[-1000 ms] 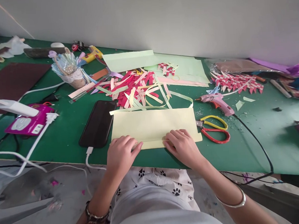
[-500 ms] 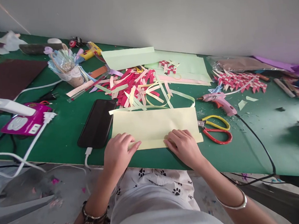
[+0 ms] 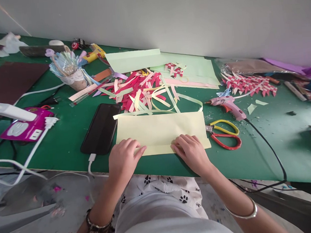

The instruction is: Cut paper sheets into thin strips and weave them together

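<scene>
On the counter (image 3: 260, 152) before us, a sheet of paper (image 3: 158, 130) lies near the front edge, with our left hand (image 3: 123, 157) and right hand (image 3: 191, 151) on its near side. Left of it we have a smartphone (image 3: 100, 128), then an extension socket (image 3: 27, 129); right of it, scissors (image 3: 210, 128), with a glue gun (image 3: 234, 108) behind them. Behind the sheet we see heaped paper strips (image 3: 139, 87), between a small basket (image 3: 75, 79) on the left and woven paper pieces (image 3: 249, 84) on the right.

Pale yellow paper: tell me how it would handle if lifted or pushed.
The pale yellow paper looks thin, so probably light. It likely bends easily, given its creased near edge. Lying flat, it might slide if pushed.
</scene>
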Tool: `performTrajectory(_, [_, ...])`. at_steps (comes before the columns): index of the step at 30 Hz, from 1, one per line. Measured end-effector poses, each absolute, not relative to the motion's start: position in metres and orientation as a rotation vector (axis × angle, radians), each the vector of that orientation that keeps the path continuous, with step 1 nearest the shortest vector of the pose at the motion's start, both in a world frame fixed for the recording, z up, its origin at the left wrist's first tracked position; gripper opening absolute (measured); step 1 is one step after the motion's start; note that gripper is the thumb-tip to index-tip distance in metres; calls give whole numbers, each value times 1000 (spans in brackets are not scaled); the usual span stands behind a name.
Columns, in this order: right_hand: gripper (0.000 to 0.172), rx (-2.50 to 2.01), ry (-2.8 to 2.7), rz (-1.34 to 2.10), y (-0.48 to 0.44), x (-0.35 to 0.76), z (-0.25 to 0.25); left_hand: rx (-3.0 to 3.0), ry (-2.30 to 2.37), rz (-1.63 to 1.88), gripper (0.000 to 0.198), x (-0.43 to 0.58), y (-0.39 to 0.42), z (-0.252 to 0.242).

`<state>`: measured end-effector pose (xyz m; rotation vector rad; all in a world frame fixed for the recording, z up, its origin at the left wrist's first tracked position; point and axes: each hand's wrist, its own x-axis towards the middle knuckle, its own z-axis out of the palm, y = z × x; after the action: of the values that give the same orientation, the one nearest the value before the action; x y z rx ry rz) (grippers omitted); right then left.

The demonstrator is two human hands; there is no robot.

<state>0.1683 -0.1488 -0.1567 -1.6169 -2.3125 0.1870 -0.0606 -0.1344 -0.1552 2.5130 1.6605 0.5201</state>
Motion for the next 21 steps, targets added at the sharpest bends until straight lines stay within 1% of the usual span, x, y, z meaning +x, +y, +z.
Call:
performTrajectory(4, [18, -1623, -2308, 183, -148, 168, -156, 2489, 1706, 491, 25, -66, -133, -155])
performTrajectory(9, [17, -1624, -2312, 172, -148, 167, -157, 2491, 1589, 463, 21, -78, -133, -155])
performTrajectory(14, [17, -1612, -2311, 158, -148, 168, -158, 2502, 1628, 458, 19, -82, -138, -155])
performTrajectory(19, [17, -1610, -2311, 177, -148, 169, -159, 2656, 1722, 477, 19, -83, -144, -151])
performTrajectory(21, [17, -1601, -2308, 183, -148, 168, -159, 2738, 1724, 495, 23, -79, -149, -151])
